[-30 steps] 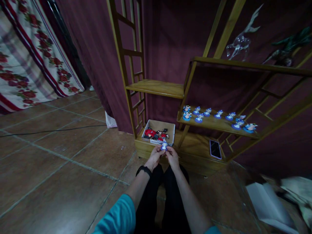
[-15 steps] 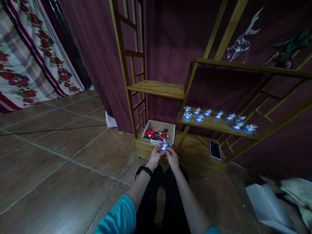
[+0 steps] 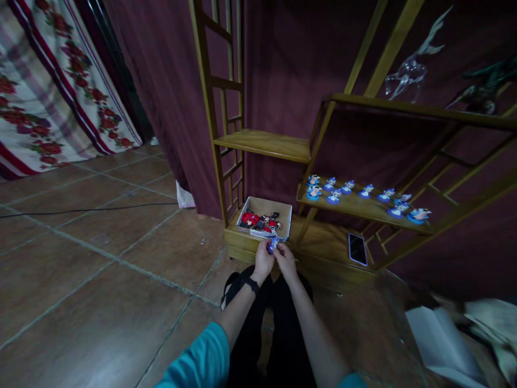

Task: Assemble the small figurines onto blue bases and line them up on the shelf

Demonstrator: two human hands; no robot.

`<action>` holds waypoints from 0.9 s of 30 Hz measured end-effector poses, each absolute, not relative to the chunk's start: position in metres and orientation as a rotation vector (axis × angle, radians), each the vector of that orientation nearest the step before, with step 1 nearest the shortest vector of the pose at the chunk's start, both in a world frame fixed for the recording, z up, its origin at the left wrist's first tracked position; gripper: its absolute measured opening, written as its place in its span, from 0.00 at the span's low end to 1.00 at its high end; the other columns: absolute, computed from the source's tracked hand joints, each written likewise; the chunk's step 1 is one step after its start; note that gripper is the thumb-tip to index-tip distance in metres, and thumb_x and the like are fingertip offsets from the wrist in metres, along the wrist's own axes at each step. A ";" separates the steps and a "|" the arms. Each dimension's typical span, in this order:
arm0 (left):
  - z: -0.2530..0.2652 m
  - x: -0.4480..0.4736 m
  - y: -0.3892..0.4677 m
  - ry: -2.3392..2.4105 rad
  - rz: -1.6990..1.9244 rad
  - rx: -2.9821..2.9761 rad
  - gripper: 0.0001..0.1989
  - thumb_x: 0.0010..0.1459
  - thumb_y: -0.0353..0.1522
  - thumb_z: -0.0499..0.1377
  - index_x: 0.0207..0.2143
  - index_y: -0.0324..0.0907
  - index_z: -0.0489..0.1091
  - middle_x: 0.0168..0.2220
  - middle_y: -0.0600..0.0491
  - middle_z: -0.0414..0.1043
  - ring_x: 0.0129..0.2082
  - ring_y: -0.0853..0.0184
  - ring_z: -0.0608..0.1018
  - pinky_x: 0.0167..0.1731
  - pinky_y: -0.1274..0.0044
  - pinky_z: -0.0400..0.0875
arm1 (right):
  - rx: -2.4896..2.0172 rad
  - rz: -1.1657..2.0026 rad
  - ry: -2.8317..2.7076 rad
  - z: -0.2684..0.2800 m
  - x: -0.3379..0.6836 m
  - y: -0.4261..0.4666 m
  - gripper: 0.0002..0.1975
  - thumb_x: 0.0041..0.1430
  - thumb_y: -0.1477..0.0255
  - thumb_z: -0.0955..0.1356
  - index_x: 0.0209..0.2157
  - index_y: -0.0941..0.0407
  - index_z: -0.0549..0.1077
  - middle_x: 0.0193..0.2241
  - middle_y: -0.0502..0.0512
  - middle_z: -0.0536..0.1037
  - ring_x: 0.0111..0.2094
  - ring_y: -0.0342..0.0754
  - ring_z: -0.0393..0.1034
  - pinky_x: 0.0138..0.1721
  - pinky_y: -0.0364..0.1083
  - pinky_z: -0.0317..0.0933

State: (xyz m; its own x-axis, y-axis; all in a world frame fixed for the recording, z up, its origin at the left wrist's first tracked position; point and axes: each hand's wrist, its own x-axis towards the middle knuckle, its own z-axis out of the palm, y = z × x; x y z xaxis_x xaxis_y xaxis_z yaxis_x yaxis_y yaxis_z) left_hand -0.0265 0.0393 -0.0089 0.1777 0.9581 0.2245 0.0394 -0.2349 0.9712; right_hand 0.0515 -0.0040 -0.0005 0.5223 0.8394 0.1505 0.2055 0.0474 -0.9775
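Between my two hands is a small purple-and-white figurine, held just in front of the box. My left hand has its fingers closed on the figurine's left side. From the other side, my right hand pinches it too. A shallow cardboard box stands beyond my fingers on the low wooden base, with several red-and-black figures lying in it. Several similar purple and blue figurines stand upright on the shelf to the right.
The wooden display rack rises ahead, backed by a dark red curtain. A phone lies on the base at right. Higher up stand a clear glass deer and a dark green ornament. White packaging lies on the floor.
The figurine has been tilted and turned in my fingers, and my left hand has shifted slightly right. The camera view has moved a little. Both hands keep hold.
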 end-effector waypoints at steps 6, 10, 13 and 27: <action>0.007 -0.030 0.019 0.928 1.210 1.814 0.21 0.48 0.19 0.49 0.45 0.42 0.64 0.44 0.47 0.61 0.45 0.65 0.68 0.49 0.70 0.61 | -1.504 0.656 -0.979 -0.003 0.053 -0.004 0.13 0.48 0.65 0.65 0.36 0.52 0.72 0.31 0.50 0.77 0.35 0.49 0.70 0.38 0.47 0.62; 0.012 -0.031 0.014 0.924 1.163 1.891 0.25 0.49 0.18 0.47 0.49 0.42 0.60 0.47 0.46 0.59 0.48 0.65 0.66 0.51 0.71 0.59 | -1.507 0.656 -0.936 -0.006 0.054 -0.003 0.12 0.48 0.65 0.64 0.36 0.53 0.72 0.31 0.50 0.77 0.35 0.49 0.70 0.38 0.47 0.62; 0.013 -0.033 0.012 0.920 1.098 1.975 0.26 0.49 0.19 0.47 0.52 0.41 0.56 0.48 0.45 0.58 0.49 0.63 0.65 0.51 0.69 0.58 | -1.481 0.672 -0.889 -0.006 0.054 -0.002 0.13 0.47 0.65 0.65 0.36 0.53 0.72 0.31 0.50 0.77 0.35 0.49 0.70 0.39 0.47 0.62; 0.024 -0.047 0.021 0.899 0.841 2.491 0.26 0.52 0.23 0.48 0.55 0.35 0.54 0.50 0.35 0.61 0.50 0.54 0.65 0.48 0.66 0.55 | -1.338 0.775 -0.786 0.000 0.060 -0.008 0.19 0.44 0.65 0.67 0.39 0.56 0.70 0.38 0.53 0.75 0.39 0.48 0.68 0.46 0.49 0.57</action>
